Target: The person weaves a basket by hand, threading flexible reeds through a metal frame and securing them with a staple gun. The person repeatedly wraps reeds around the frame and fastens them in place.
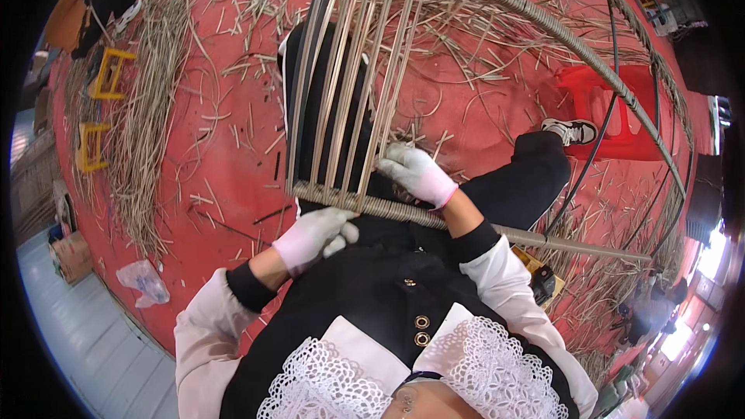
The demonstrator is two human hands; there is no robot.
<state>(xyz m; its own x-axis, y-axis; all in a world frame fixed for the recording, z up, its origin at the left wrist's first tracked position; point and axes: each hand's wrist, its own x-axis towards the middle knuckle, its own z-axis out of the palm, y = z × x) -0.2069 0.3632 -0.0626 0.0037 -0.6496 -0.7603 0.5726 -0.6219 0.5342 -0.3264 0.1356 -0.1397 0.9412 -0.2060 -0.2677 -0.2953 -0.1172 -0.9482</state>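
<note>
Across my lap lies a cane-wrapped bar (403, 212), part of a large curved frame. Several pale cane strands (339, 70) run from it up to the frame's far rail (535, 15), with gaps between them. My left hand (317, 239), in a white glove, is closed at the near side of the bar, thumb and forefinger pressed together against its lower edge; anything between them is hidden. Just beyond the bar, my right hand (419, 174), gloved in white with a pink cuff, has its fingers curled at the rightmost strands, fingertips partly hidden.
Cut cane pieces and long bundles (155, 116) cover much of the red floor. A red plastic stool (617, 120) stands beyond my shoe at right. Yellow stool frames (110, 74) and a clear plastic bag (145, 283) lie left. A yellow box (543, 275) sits beside my right arm.
</note>
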